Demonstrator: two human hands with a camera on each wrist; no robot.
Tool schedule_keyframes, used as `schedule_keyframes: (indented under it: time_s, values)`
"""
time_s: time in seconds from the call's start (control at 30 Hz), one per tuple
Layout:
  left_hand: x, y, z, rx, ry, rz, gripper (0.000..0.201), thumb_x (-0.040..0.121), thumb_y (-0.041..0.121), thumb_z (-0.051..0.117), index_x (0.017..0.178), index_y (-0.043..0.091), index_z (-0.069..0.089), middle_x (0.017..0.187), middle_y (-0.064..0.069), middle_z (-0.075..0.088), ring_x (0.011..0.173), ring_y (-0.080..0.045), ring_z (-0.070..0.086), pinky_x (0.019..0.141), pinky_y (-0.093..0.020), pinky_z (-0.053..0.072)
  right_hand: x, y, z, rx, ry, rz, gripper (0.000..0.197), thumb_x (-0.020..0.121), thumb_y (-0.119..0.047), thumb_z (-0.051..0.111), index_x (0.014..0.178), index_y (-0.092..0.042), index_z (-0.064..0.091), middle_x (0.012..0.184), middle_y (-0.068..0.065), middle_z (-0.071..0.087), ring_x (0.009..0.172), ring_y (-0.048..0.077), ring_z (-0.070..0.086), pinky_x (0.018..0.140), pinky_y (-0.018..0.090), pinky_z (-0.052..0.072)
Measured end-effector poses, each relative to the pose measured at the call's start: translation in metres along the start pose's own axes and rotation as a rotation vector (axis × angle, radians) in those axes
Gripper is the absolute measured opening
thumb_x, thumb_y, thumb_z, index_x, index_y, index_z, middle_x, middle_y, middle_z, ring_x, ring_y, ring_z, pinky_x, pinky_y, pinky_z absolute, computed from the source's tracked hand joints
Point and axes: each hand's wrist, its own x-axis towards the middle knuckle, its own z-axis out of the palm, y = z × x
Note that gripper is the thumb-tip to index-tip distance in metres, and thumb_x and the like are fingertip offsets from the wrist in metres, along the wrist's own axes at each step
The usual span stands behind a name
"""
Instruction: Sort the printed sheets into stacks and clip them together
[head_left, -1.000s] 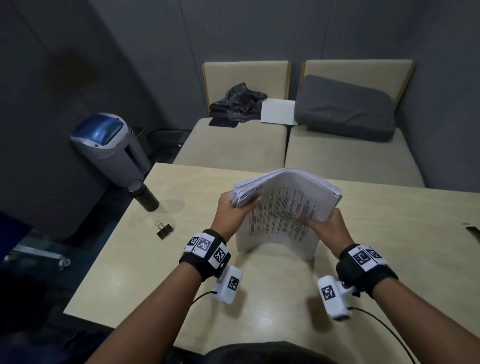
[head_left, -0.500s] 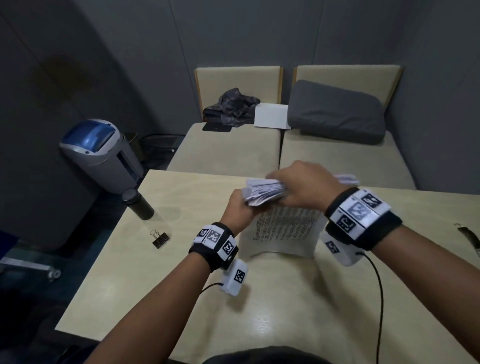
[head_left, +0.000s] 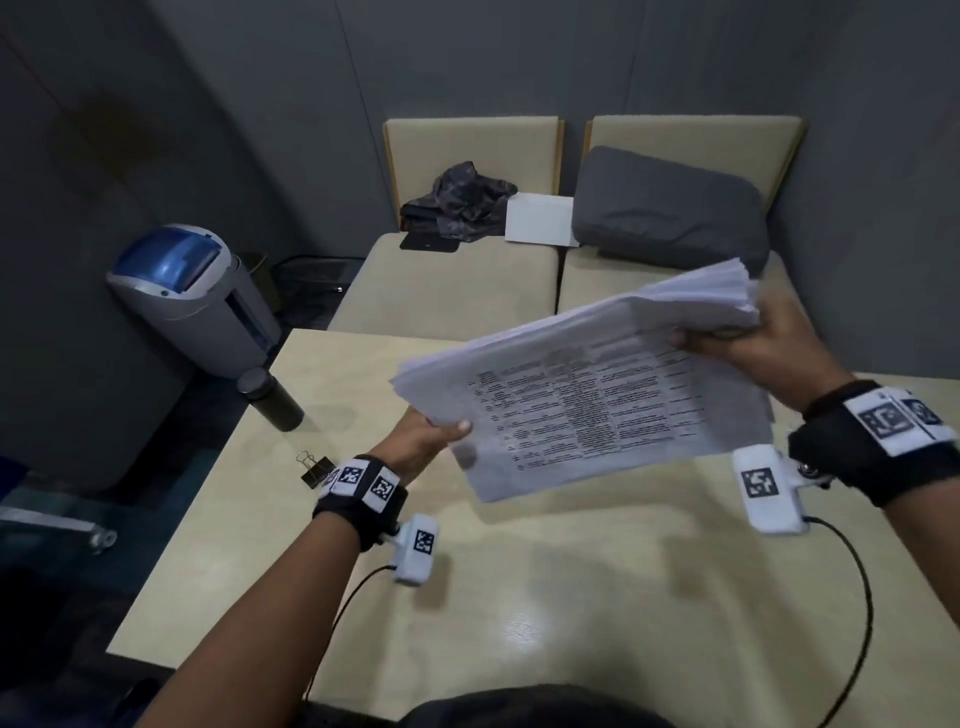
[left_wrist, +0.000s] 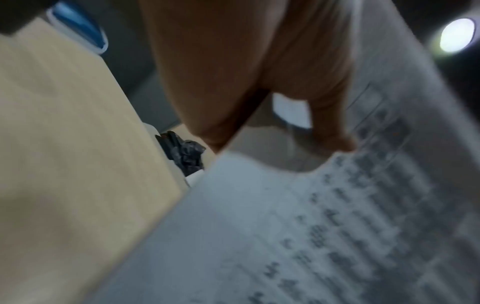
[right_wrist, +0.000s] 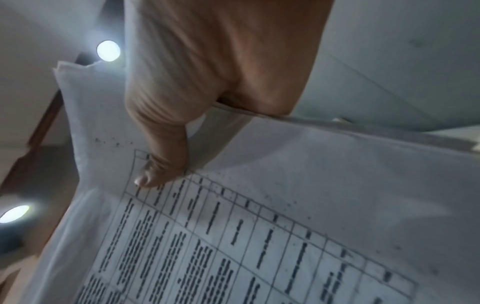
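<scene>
A thick stack of printed sheets (head_left: 587, 395) hangs in the air above the table, its printed table facing me. My left hand (head_left: 434, 434) pinches its lower left corner, thumb on top. My right hand (head_left: 748, 348) grips the far right end, thumb on the printed face. In the left wrist view the thumb (left_wrist: 330, 123) presses on the sheets (left_wrist: 311, 226). The right wrist view shows the thumb (right_wrist: 161, 164) on the printed sheets (right_wrist: 259, 226). A black binder clip (head_left: 313, 469) lies on the table at the left, beside my left wrist.
The light wooden table (head_left: 519, 597) runs below the hands. A dark cylinder (head_left: 270, 399) stands at its left corner. A grey and blue bin (head_left: 192, 296) stands left of the table. Beige seats (head_left: 452, 280) behind hold dark cloth, a white sheet and a grey cushion (head_left: 670, 208).
The stack was bunched low at the table with my right hand over it. Now it is raised and spread flat between both hands, my right hand out to the right.
</scene>
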Motion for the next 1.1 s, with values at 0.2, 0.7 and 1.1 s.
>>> schedule_keyframes:
  time_s: [0.2,0.7,1.1]
  values:
    - [0.007,0.052,0.037,0.064,0.200,0.262,0.044,0.069,0.004,0.082,0.110,0.001,0.065,0.110,-0.020,0.070,0.098,-0.029,0.068,0.083,-0.041,0.057,-0.030,0.038,0.000,0.195,0.198,-0.009,0.035,0.078,0.004,0.072,0.112,0.002,0.066,0.098,-0.019,0.073,0.093,0.002,0.065,0.083,0.019,0.052]
    - [-0.014,-0.045,0.033,0.163,0.267,-0.039,0.022,0.064,0.011,0.083,0.084,0.012,0.074,0.080,0.001,0.076,0.073,-0.015,0.069,0.064,-0.025,0.054,-0.117,0.141,0.047,0.169,0.151,0.370,0.028,0.076,0.001,0.076,0.093,-0.021,0.070,0.079,-0.028,0.072,0.073,-0.011,0.065,0.068,0.007,0.049]
    - [-0.007,-0.040,0.041,0.283,0.304,-0.008,0.022,0.075,0.006,0.079,0.092,0.015,0.071,0.097,-0.014,0.074,0.086,-0.025,0.069,0.079,-0.042,0.057,-0.106,0.136,0.054,0.189,0.189,0.441,0.038,0.069,-0.032,0.084,0.098,-0.010,0.072,0.090,-0.002,0.075,0.089,0.017,0.069,0.075,0.025,0.051]
